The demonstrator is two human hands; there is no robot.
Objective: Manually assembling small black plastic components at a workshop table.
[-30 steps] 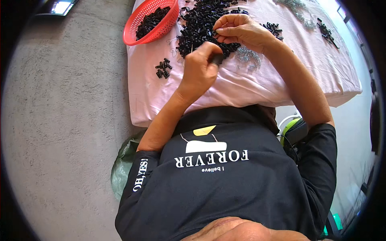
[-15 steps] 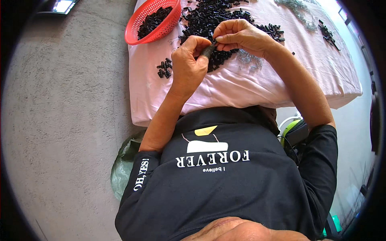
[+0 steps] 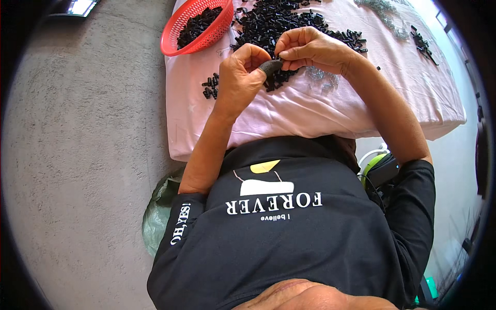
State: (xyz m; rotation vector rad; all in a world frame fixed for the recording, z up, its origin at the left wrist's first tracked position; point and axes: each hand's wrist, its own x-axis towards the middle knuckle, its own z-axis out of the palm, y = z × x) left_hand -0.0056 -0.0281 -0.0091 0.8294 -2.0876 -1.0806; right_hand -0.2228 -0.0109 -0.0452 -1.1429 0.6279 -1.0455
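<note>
Over the front of a cloth-covered table my two hands meet, fingertips almost touching. My left hand (image 3: pixel 242 75) is closed in a pinch, its thumb wrapped in a dark finger cover (image 3: pixel 271 66). A small black piece sits at its fingertips, mostly hidden. My right hand (image 3: pixel 314 50) pinches at the same spot, with thumb and forefinger pressed together; what it grips is too small to make out. Beneath and beyond both hands spreads a heap of small black plastic pieces (image 3: pixel 268 23). Beside my right wrist lies a little pile of thin, shiny metal pieces (image 3: pixel 321 77).
A red plastic basket (image 3: pixel 223 26) holding more black pieces stands at the table's left edge. Small black clusters lie left (image 3: pixel 210 87) and far right (image 3: pixel 423 45). More shiny metal pieces (image 3: pixel 385 18) lie at the back on the pink cloth (image 3: pixel 320 116). A green plastic bag (image 3: pixel 157 222) rests on the floor.
My left thumb has tipped over toward the right, its dark cover now lying flatter. Both hands stay together in nearly the same place, the right one slightly lower.
</note>
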